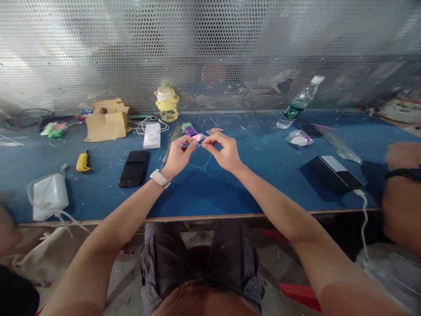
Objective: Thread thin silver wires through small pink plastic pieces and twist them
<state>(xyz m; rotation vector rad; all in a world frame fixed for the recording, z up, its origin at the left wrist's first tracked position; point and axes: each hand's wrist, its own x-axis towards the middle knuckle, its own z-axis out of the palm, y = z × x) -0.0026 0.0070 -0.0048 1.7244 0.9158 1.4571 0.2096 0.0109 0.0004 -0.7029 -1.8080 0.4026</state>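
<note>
My left hand, with a white watch on its wrist, and my right hand are held close together above the blue table. Both pinch a thin, pale wire or thread stretched between their fingertips. A loose end of it curls down to the table under the hands. Just beyond the fingers lie small bags of purple, green and pink beads and a bundle of thin wires.
A black phone, a white power bank, a yellow knife, a cardboard box and a yellow jar lie on the left. A water bottle and black box lie on the right, near another person's arm.
</note>
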